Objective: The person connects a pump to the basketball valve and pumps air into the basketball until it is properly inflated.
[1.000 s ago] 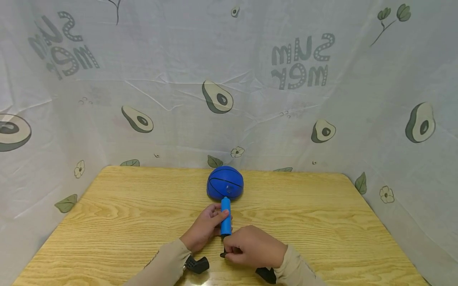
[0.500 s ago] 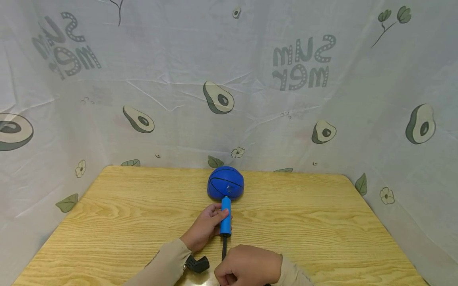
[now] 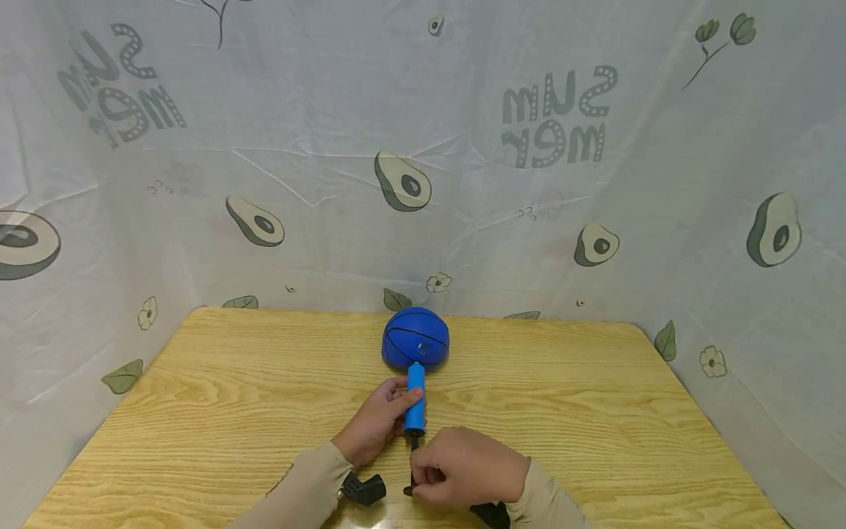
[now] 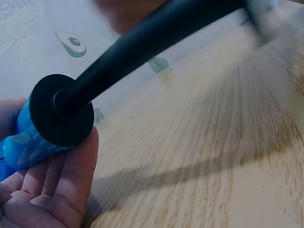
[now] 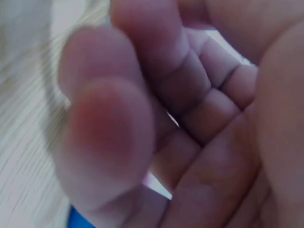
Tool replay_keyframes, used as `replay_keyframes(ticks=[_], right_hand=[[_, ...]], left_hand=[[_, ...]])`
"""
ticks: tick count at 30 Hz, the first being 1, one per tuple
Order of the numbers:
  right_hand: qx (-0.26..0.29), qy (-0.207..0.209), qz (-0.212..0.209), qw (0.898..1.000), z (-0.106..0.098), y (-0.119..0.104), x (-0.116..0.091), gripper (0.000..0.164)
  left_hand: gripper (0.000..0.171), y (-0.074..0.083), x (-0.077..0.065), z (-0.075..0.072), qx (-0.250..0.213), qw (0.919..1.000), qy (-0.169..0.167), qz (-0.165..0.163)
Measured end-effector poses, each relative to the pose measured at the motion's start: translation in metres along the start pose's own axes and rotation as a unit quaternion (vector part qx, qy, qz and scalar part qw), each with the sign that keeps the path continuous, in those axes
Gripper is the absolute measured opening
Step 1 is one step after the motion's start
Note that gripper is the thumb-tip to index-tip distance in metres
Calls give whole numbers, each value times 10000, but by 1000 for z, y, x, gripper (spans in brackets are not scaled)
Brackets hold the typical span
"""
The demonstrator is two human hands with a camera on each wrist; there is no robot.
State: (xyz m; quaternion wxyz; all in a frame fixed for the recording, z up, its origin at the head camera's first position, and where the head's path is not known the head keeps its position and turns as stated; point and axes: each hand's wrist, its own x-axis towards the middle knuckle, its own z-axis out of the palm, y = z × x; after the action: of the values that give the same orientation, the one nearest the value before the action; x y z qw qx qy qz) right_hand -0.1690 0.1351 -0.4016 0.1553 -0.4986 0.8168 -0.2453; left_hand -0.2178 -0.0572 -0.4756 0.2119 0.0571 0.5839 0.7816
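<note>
A blue ball pump (image 3: 415, 415) points away from me, its tip right at the near side of a blue basketball (image 3: 415, 334). My left hand (image 3: 375, 422) grips the pump's barrel, thumb on top and fingers underneath. From the black end cap (image 4: 61, 111) a black rod (image 4: 137, 52) sticks partway out toward me. My right hand (image 3: 471, 464) has curled fingers round the handle end, and a bit of the black handle (image 3: 409, 491) shows beside them in the head view. The right wrist view shows mostly blurred curled fingers (image 5: 107, 128); the handle is hidden there.
Everything sits over a wood-grain table (image 3: 264, 367). Behind and at both sides hangs a pale curtain (image 3: 317, 110) printed with avocados. A black wrist device (image 3: 363, 488) juts out beside my left sleeve.
My right hand first pulled the pump handle back toward me, drawing out the rod, then pushed it partway forward again. My left hand and the basketball stay in place.
</note>
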Motion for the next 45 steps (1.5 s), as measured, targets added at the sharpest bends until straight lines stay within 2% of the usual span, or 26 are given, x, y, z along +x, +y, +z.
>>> replay_keyframes(ticks=[7, 12, 18, 23, 32, 38, 41, 45], right_hand=[[-57, 730, 712, 9948, 1, 14, 2, 20], [-158, 870, 855, 9924, 0, 16, 2, 18], [-416, 693, 584, 9950, 1, 16, 2, 23], [-364, 499, 172, 9979, 2, 13, 1, 22], [20, -369, -544, 9978, 2, 0, -2, 20], [530, -1061, -688, 9906, 6, -10, -1, 18], [502, -1111, -672, 9903, 7, -13, 0, 16], [59, -927, -656, 9935, 6, -13, 1, 16]], left_hand=[[58, 0, -1, 1, 227, 9997, 65, -65], [57, -2, 0, 0, 269, 9996, 31, -38], [58, -8, 1, -3, 262, 9996, -73, 42], [57, -8, 1, -4, 128, 9998, -128, 106], [61, -8, 2, -5, 4, 9999, -105, 89], [62, -8, 3, -4, -8, 10000, -54, 64], [61, -6, 1, -3, -21, 10000, -41, 59], [57, -3, 0, -2, -42, 10000, -7, 41]])
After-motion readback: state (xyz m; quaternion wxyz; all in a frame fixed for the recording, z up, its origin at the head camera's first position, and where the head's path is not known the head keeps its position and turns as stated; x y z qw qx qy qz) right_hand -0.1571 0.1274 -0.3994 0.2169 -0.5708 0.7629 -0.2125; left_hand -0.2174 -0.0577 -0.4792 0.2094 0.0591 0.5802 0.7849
